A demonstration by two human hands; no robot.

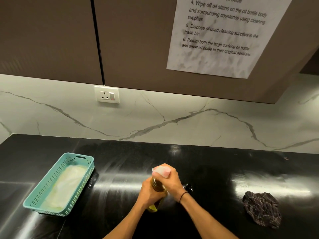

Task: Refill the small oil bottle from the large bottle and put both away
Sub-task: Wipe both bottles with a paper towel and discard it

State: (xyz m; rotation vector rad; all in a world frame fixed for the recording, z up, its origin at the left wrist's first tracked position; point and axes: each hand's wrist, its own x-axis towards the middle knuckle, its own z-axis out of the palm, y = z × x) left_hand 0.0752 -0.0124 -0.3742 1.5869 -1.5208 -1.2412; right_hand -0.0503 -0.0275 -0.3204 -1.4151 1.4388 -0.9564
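From the head view we see the oil bottle (156, 187) standing near the worktop's (215, 169) front edge, our left hand (148, 193) gripping its body and our right hand (170, 178) curled over the pale cap (159, 170) on top.

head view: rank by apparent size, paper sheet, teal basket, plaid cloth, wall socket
1. paper sheet, cut off at the top edge
2. teal basket
3. plaid cloth
4. wall socket

Differing nearness to the camera skews all of these.
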